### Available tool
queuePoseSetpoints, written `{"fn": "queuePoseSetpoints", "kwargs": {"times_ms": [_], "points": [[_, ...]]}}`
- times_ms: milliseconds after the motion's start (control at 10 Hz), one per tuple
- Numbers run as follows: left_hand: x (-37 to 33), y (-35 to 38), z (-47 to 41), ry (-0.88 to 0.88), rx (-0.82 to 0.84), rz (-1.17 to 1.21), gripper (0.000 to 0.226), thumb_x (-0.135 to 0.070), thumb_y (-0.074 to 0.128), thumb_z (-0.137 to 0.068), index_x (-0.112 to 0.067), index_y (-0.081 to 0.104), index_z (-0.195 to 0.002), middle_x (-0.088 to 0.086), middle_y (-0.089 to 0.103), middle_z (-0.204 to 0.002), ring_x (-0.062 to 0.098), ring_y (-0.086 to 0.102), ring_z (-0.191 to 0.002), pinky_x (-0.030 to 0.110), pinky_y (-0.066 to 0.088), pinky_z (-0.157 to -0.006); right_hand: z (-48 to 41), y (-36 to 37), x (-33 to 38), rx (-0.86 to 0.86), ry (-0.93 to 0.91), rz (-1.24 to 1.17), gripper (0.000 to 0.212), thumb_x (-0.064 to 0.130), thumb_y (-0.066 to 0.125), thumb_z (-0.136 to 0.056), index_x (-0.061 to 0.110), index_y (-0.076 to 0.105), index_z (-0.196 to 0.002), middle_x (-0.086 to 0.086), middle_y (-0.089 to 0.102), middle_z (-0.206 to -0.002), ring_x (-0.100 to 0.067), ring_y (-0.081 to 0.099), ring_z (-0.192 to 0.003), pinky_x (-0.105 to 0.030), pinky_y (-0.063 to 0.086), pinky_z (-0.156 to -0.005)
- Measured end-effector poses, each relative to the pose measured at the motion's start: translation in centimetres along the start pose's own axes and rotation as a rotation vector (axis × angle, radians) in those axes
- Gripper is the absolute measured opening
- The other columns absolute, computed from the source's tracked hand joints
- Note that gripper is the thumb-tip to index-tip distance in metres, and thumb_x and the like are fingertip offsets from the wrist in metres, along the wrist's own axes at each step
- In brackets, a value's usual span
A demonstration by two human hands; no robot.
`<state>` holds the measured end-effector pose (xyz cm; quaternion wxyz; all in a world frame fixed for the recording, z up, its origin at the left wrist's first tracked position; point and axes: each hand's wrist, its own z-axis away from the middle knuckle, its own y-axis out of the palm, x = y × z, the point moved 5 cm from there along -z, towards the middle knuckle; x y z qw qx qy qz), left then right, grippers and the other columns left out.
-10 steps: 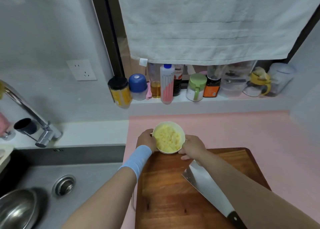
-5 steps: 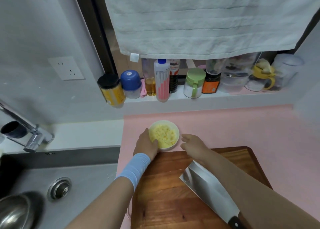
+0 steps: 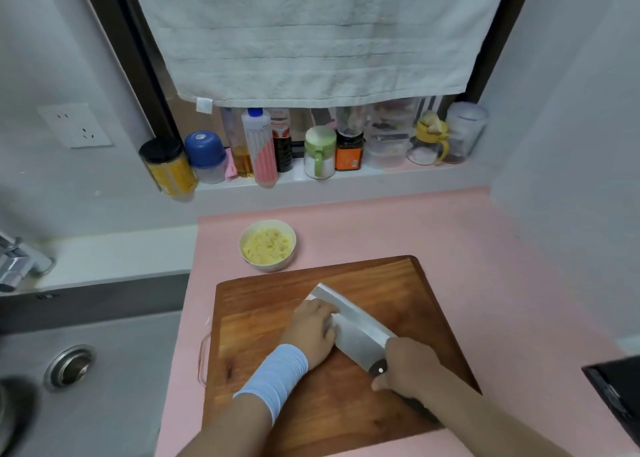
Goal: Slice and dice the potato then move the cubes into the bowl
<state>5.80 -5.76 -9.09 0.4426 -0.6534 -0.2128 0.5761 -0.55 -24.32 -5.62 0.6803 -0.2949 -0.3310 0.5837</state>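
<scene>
A pale bowl (image 3: pixel 289 262) filled with yellow potato cubes (image 3: pixel 266 246) stands on the pink counter just beyond the wooden cutting board (image 3: pixel 398 283). A cleaver (image 3: pixel 356 325) lies on the board, blade pointing away to the left. My right hand (image 3: pixel 405 366) grips its dark handle. My left hand (image 3: pixel 311 328), with a light blue wristband, rests on the left side of the blade; its fingertips are hidden against the steel. Both hands are apart from the bowl.
A steel sink (image 3: pixel 86 370) with a drain lies left of the pink counter (image 3: pixel 485 266). Several bottles and jars (image 3: pixel 263 148) line the ledge under a hanging towel (image 3: pixel 318 37). A dark appliance corner (image 3: pixel 616 391) shows at the right edge. A faucet (image 3: pixel 17 262) sits far left.
Both hands left the bowl and drew back onto the board. My right hand took the cleaver's handle and my left hand came onto its blade. The bowl stays on the counter.
</scene>
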Motion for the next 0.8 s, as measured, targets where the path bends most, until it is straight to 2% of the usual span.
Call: {"fn": "queuePoseSetpoints", "kwargs": {"times_ms": [100,200,300,400,500,600,700,800], "points": [[-1.5,1.3,1.4,0.049,-0.012,-0.05,0.033,-0.033,0.049,-0.098,-0.027,0.057,-0.129,-0.01,0.052,-0.129,0.012,0.041,-0.124,0.026,0.035,-0.106,0.1,0.7,-0.1,-0.021,-0.092,0.062,0.044,0.043,0.071,-0.09,0.013,0.065,-0.121,-0.005,0.068,-0.117,-0.024,0.066,-0.106,-0.029,0.05,-0.091],[-1.5,1.8,3.2,0.07,-0.058,-0.107,0.031,-0.035,0.055,-0.092,-0.029,0.059,-0.122,-0.009,0.05,-0.121,0.013,0.045,-0.115,0.029,0.044,-0.097,-0.3,0.3,0.2,-0.071,-0.203,0.182,0.032,0.027,0.064,-0.096,0.01,0.062,-0.123,-0.01,0.065,-0.125,-0.029,0.061,-0.115,-0.033,0.046,-0.096],[-0.3,1.4,5.1,0.034,-0.126,-0.183,0.027,-0.037,0.062,-0.084,-0.029,0.062,-0.11,-0.008,0.051,-0.111,0.016,0.051,-0.103,0.032,0.05,-0.086,-1.0,-0.7,1.2,-0.1,-0.282,0.232,0.028,0.015,0.061,-0.099,0.006,0.06,-0.126,-0.013,0.057,-0.13,-0.03,0.05,-0.124,-0.039,0.046,-0.1],[1.4,0.3,7.1,-0.032,-0.172,-0.242,0.027,-0.044,0.06,-0.083,-0.03,0.063,-0.106,-0.008,0.056,-0.107,0.016,0.054,-0.095,0.032,0.053,-0.076,-1.8,-1.5,2.5,-0.105,-0.315,0.272,0.025,0.014,0.061,-0.1,0.004,0.062,-0.123,-0.014,0.055,-0.13,-0.03,0.048,-0.127,-0.041,0.048,-0.1],[2.9,-0.8,7.8,-0.054,-0.179,-0.284,0.027,-0.043,0.063,-0.083,-0.03,0.066,-0.106,-0.007,0.061,-0.107,0.018,0.06,-0.094,0.033,0.056,-0.075,-2.9,-1.6,3.5,-0.116,-0.341,0.295,0.028,0.019,0.06,-0.102,0.005,0.06,-0.126,-0.014,0.054,-0.135,-0.03,0.043,-0.135,-0.041,0.046,-0.104],[3.9,-1.3,7.5,-0.064,-0.137,-0.286,0.032,-0.031,0.075,-0.083,-0.027,0.07,-0.114,-0.005,0.063,-0.116,0.021,0.061,-0.106,0.034,0.055,-0.088,-3.6,-1.5,3.9,-0.167,-0.355,0.276,0.032,0.025,0.06,-0.101,0.01,0.059,-0.129,-0.01,0.054,-0.137,-0.029,0.043,-0.135,-0.04,0.043,-0.105],[3.5,-1.9,7.3,-0.101,-0.053,-0.264,0.037,-0.034,0.06,-0.095,-0.029,0.059,-0.132,-0.008,0.051,-0.135,0.017,0.046,-0.126,0.029,0.04,-0.106,-3.3,-1.4,3.3,-0.195,-0.359,0.232,0.034,0.033,0.062,-0.098,0.014,0.06,-0.126,-0.006,0.055,-0.133,-0.026,0.047,-0.127,-0.038,0.041,-0.104],[3.2,-2.5,6.9,-0.119,-0.059,-0.221,0.038,-0.035,0.055,-0.095,-0.03,0.056,-0.133,-0.008,0.048,-0.137,0.015,0.042,-0.128,0.027,0.036,-0.109,-3.1,-1.8,2.6,-0.205,-0.349,0.141,0.043,0.047,0.061,-0.095,0.017,0.06,-0.127,-0.005,0.056,-0.13,-0.026,0.049,-0.125,-0.039,0.04,-0.105]]}}
